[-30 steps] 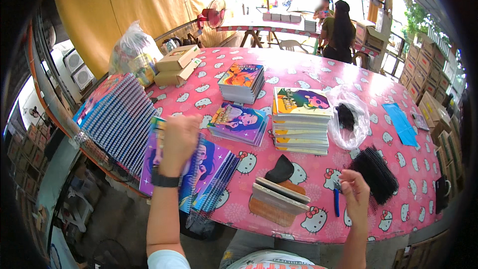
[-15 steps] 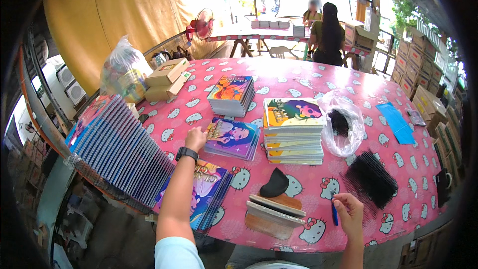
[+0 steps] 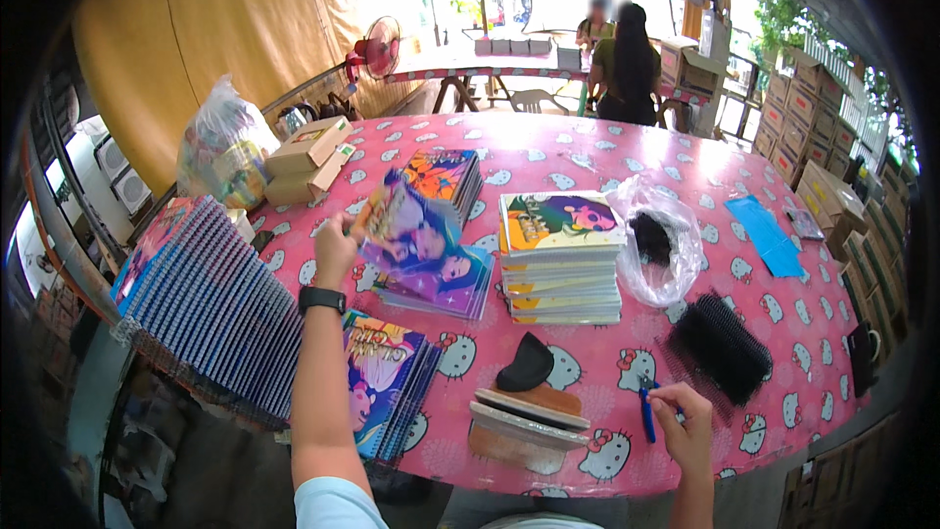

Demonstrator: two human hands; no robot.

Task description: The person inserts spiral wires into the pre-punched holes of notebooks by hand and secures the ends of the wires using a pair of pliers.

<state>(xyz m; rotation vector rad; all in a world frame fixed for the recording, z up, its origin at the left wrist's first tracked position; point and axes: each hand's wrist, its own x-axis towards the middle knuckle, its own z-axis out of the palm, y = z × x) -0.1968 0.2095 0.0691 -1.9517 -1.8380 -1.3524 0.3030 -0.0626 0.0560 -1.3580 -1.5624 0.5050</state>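
My left hand [image 3: 335, 247] pinches the left edge of a thin notebook [image 3: 406, 225] with a purple and blue illustrated cover. It is tilted up and a little blurred above a low pile of like notebooks [image 3: 460, 289]. In my right hand [image 3: 687, 421] is a pair of small blue-handled cutting pliers [image 3: 646, 409], jaws pointing away from me. Close to my left forearm lies a fanned stack of blue-covered notebooks [image 3: 392, 377]. Right of my pliers rests a bundle of black plastic binding coils [image 3: 723, 348].
A long row of spiral-bound notebooks [image 3: 215, 284] lines the left edge. A tall yellow-edged stack [image 3: 560, 264] and an orange-covered stack [image 3: 441, 176] stand mid-table. Nearby are a wooden block jig [image 3: 529, 421], a black wedge [image 3: 524, 362], and a clear bag [image 3: 676, 269] holding black scraps. Two people sit and stand beyond.
My left hand has lifted the notebook off the low pile, moving up and left. My right hand still holds the pliers in nearly the same spot. The whole view has shifted slightly.
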